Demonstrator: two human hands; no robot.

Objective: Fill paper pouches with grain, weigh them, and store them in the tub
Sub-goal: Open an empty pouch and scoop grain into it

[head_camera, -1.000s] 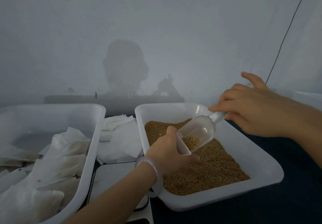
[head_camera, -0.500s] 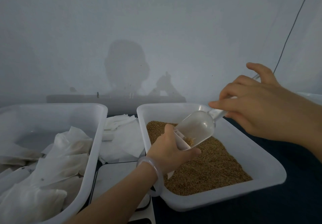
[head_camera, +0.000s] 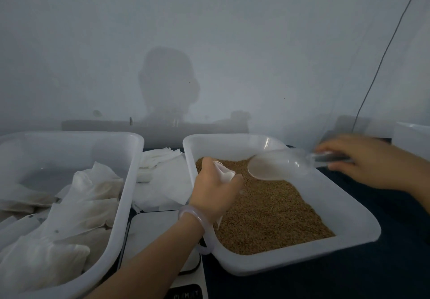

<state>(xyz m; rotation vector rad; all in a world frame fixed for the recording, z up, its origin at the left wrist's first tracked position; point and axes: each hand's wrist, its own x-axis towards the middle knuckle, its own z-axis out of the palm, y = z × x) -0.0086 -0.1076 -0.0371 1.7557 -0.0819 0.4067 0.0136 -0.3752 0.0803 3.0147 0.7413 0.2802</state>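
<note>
Pale wall [head_camera: 232, 31] (a head's shadow [head_camera: 167, 82] on it), dark tabletop [head_camera: 384, 275]. The right hand [head_camera: 367, 161], gripping the scoop [head_camera: 274, 166], has swung it off the pouch [head_camera: 224, 173] the left hand [head_camera: 214, 191] pinches.

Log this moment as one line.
left hand: grips paper pouch over grain | right hand: holds clear scoop above tray | phase: filling

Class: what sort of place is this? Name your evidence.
Probably a small hand-packing bench: white plastic tray of brown grain, white plastic tub of filled paper pouches, flat white weighing scale.
</note>
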